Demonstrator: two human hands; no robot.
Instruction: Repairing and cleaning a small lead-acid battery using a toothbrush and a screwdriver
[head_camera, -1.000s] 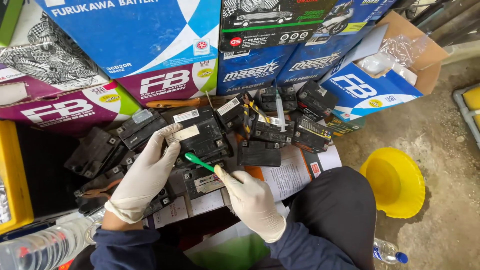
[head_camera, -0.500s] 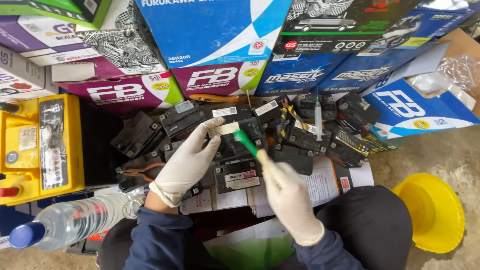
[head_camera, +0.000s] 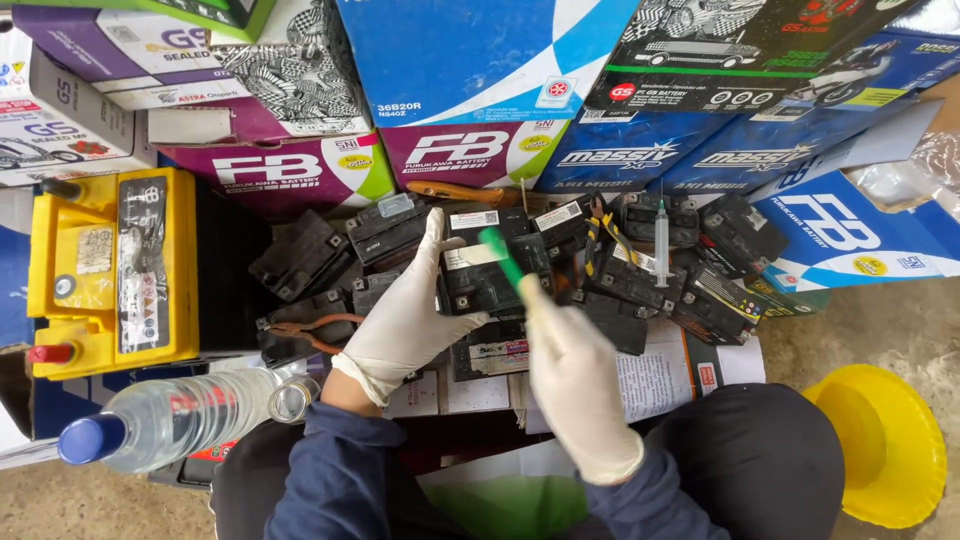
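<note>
Battery (head_camera: 487, 272), small, black and boxy, near the middle of a heap of like units, steadied by the left hand (head_camera: 405, 320): white glove, fingers spread up its left face, thumb hooked under its lower edge, so gripping the case rather than resting open. Matte hard plastic, with a pale paper label across the top. Just at 5 o'clock of it, the right hand (head_camera: 575, 380), also gloved, pinched shut around the lower end of a slim green tool (head_camera: 500, 255), tip slanted up toward 11 o'clock and lying over the top of the case; blurred, so exact contact cannot be told. Judged as the stage of working on the battery's top with the tool, one unit singled out from the pile. Calls, by that reading, for a firm hold on the case and fine aim with the tip. At 3 o'clock, more black batteries and a clear syringe (head_camera: 661, 240) standing upright among them. At 8 o'clock, pliers (head_camera: 310, 335) with orange handles. Further out at 9 o'clock, a larger yellow battery (head_camera: 110, 270), glossy and blocky. At 7 o'clock, a clear plastic bottle (head_camera: 180, 420) with a blue cap, lying on its side. At 12 o'clock, stacked printed cardboard boxes (head_camera: 480, 60). At 4 o'clock, printed paper sheets (head_camera: 655, 380), then a round yellow plastic funnel (head_camera: 885, 440) on the rough concrete floor (head_camera: 880, 320).
</note>
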